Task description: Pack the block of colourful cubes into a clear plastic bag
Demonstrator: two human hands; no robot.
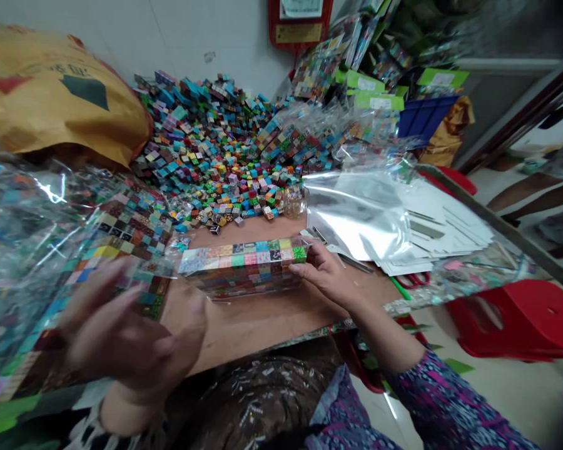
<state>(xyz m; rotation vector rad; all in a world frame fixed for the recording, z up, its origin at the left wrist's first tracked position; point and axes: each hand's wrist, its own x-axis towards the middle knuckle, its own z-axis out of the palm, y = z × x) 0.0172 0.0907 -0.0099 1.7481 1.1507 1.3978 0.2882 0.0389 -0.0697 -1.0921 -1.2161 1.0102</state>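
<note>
A long block of small patterned cubes (244,269), seemingly in clear film, lies on the brown work board (234,337). My right hand (328,275) grips its right end, thumb on the near side and fingers behind. Smeared by motion, my left hand (136,337) is raised to the left of the block and apart from it, fingers spread, with nothing visible in it. Under and beyond the left hand lie stacks of film-wrapped cubes (136,225).
Behind the board a heap of loose cubes (216,144) rises against the wall. A yellow sack (60,94) stands at the left. Clear plastic bags (361,212) and white cards (455,231) lie to the right, near red scissors (415,280). Beyond is a red stool (530,319).
</note>
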